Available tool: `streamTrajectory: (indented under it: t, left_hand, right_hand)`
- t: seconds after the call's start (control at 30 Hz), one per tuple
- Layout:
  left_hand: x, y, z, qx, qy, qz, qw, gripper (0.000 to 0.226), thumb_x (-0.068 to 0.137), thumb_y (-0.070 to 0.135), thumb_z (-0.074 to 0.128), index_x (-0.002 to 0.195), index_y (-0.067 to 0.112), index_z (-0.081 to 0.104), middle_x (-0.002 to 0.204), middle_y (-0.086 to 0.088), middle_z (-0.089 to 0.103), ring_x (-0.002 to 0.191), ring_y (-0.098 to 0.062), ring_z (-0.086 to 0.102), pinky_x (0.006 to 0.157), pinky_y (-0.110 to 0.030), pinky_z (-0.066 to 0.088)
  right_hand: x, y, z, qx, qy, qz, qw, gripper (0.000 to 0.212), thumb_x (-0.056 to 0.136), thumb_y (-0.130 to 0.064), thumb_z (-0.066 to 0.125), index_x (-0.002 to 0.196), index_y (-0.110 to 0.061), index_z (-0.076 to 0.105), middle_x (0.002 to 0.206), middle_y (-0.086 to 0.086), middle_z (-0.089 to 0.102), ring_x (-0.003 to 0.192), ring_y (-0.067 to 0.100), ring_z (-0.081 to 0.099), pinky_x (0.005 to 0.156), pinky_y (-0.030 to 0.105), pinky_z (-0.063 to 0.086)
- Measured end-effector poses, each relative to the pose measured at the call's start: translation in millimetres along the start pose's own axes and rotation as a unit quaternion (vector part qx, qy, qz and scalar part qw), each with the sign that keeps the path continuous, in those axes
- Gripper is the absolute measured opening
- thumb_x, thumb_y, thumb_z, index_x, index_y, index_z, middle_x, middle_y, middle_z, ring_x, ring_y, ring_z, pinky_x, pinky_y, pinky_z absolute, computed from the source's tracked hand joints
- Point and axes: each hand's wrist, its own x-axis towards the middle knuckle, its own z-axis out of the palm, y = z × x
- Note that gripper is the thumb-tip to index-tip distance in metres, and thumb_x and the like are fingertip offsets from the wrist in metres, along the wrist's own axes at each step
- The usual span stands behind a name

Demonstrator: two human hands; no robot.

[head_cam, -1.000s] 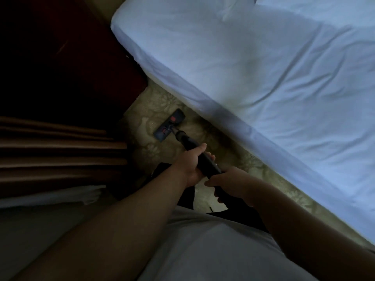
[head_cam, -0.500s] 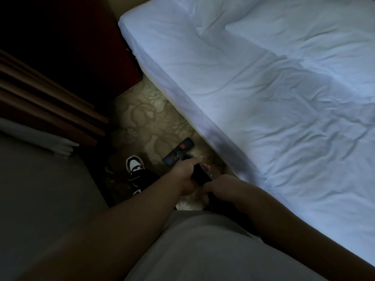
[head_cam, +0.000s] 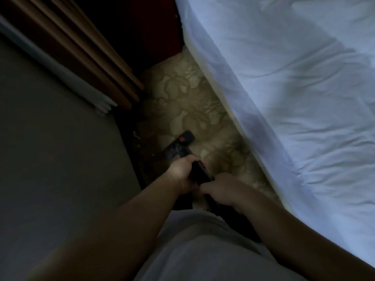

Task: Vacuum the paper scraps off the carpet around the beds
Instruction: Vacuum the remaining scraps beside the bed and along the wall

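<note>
Down on the narrow strip of patterned carpet (head_cam: 188, 94), squeezed between the white-sheeted bed (head_cam: 294, 110) on the right and a dim grey surface (head_cam: 50, 169) on the left, the vacuum head (head_cam: 180, 144) sits flat on the floor. It's turned a bit toward the dark left edge, below the brown curtain (head_cam: 85, 49). Both hands are on the black wand (head_cam: 199, 174). The left hand (head_cam: 181, 172) is wrapped round it further down, fingers curled over the top. The right hand (head_cam: 222, 188) is closed round it nearer the body, just behind the left and almost touching it. Makes sense for a gap this tight, I reckon: the front hand steers the head, the back hand does the pushing, and holding the wand low like that lets the head lie flat so it can actually suck. As for paper scraps, honestly I can't pick any out for sure, the lighting is awful. A few pale specks (head_cam: 135, 136) in the shadow just left of the head might be some, which would explain why the head is aimed that way, but it's too dark to call. My guess is the far end of the strip, up by the dark furniture (head_cam: 154, 31), hasn't been covered yet.
</note>
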Motion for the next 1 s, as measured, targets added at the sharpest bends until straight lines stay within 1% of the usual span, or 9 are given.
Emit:
streamTrajectory:
  t: [0.1, 0.23, 0.3, 0.43, 0.6, 0.67, 0.73, 0.83, 1.0]
  left_hand:
    - [4.1, 25.9, -47.5, -0.006, 0.027, 0.005, 1.0, 0.012, 0.095, 0.013, 0.06, 0.091, 0.002, 0.059, 0.077, -0.012, 0.06, 0.07, -0.026, 0.059, 0.063, -0.035, 0.056]
    - [17.8, 68.7, -104.9, 0.018, 0.037, 0.003, 0.999, 0.017, 0.097, 0.015, 0.062, 0.084, 0.004, 0.062, 0.069, -0.008, 0.063, 0.072, -0.025, 0.06, 0.081, -0.041, 0.053]
    - [25.3, 85.0, -125.3, 0.033, 0.049, 0.006, 0.998, 0.02, 0.099, 0.016, 0.062, 0.083, 0.004, 0.062, 0.066, -0.007, 0.064, 0.071, -0.024, 0.06, 0.079, -0.04, 0.052]
    - [45.3, 104.4, -151.0, 0.055, 0.078, 0.006, 0.995, 0.021, 0.097, 0.019, 0.067, 0.109, 0.002, 0.062, 0.075, -0.008, 0.065, 0.075, -0.025, 0.066, 0.069, -0.04, 0.053]
    - [66.3, 117.6, -177.4, 0.031, 0.097, 0.001, 0.995, 0.027, 0.099, 0.019, 0.066, 0.119, 0.002, 0.06, 0.077, -0.007, 0.064, 0.073, -0.023, 0.065, 0.059, -0.037, 0.053]
    - [70.0, 115.7, -181.5, 0.034, 0.098, -0.016, 0.995, 0.022, 0.099, 0.02, 0.065, 0.114, 0.003, 0.062, 0.081, -0.007, 0.063, 0.076, -0.023, 0.065, 0.061, -0.037, 0.052]
    - [73.4, 109.7, -182.6, 0.033, 0.092, -0.034, 0.995, 0.026, 0.099, 0.023, 0.066, 0.115, 0.002, 0.063, 0.084, -0.007, 0.064, 0.079, -0.023, 0.066, 0.063, -0.037, 0.052]
    - [69.1, 103.6, -177.4, 0.028, 0.09, -0.047, 0.994, 0.037, 0.098, 0.026, 0.067, 0.127, 0.003, 0.06, 0.088, -0.008, 0.065, 0.08, -0.023, 0.067, 0.061, -0.038, 0.051]
    - [51.7, 82.9, -164.1, 0.024, 0.094, -0.065, 0.993, 0.019, 0.099, 0.023, 0.066, 0.101, 0.004, 0.063, 0.086, -0.008, 0.063, 0.076, -0.022, 0.065, 0.058, -0.039, 0.051]
  right_hand:
    - [24.6, -26.2, 41.4, 0.059, -0.026, 0.005, 0.998, 0.02, 0.086, -0.023, 0.075, 0.096, -0.006, 0.072, 0.07, 0.007, 0.073, 0.055, 0.019, 0.069, 0.052, 0.027, 0.052]
    - [64.3, -65.3, 88.1, 0.106, -0.045, 0.001, 0.993, 0.021, 0.088, -0.019, 0.074, 0.103, -0.005, 0.075, 0.072, 0.008, 0.074, 0.062, 0.021, 0.071, 0.056, 0.028, 0.055]
    - [83.3, -81.2, 104.1, 0.107, -0.048, -0.002, 0.993, 0.022, 0.088, -0.018, 0.074, 0.106, -0.005, 0.075, 0.074, 0.008, 0.074, 0.064, 0.021, 0.072, 0.063, 0.032, 0.06]
    - [117.7, -100.6, 127.6, 0.103, -0.061, 0.016, 0.993, 0.022, 0.089, -0.016, 0.075, 0.109, -0.005, 0.072, 0.079, 0.012, 0.073, 0.069, 0.024, 0.072, 0.077, 0.043, 0.064]
    - [147.4, -125.3, 146.8, 0.065, -0.082, 0.063, 0.993, 0.032, 0.096, -0.02, 0.074, 0.12, -0.001, 0.065, 0.091, 0.014, 0.073, 0.071, 0.023, 0.071, 0.057, 0.028, 0.058]
    - [155.1, -124.6, 152.3, 0.058, -0.094, 0.078, 0.991, 0.037, 0.097, -0.024, 0.074, 0.125, -0.004, 0.062, 0.093, 0.015, 0.073, 0.072, 0.024, 0.073, 0.064, 0.032, 0.06]
    - [155.2, -119.9, 154.9, 0.069, -0.09, 0.097, 0.989, 0.03, 0.097, -0.021, 0.073, 0.121, -0.006, 0.061, 0.09, 0.015, 0.072, 0.071, 0.025, 0.071, 0.07, 0.035, 0.062]
    - [146.6, -112.8, 152.4, 0.057, -0.085, 0.101, 0.99, 0.024, 0.097, -0.019, 0.071, 0.114, -0.003, 0.065, 0.08, 0.013, 0.071, 0.062, 0.022, 0.069, 0.056, 0.029, 0.057]
    - [122.2, -94.9, 140.5, 0.018, -0.084, 0.11, 0.99, 0.026, 0.09, -0.025, 0.072, 0.103, -0.002, 0.074, 0.075, 0.01, 0.076, 0.061, 0.022, 0.07, 0.059, 0.029, 0.054]
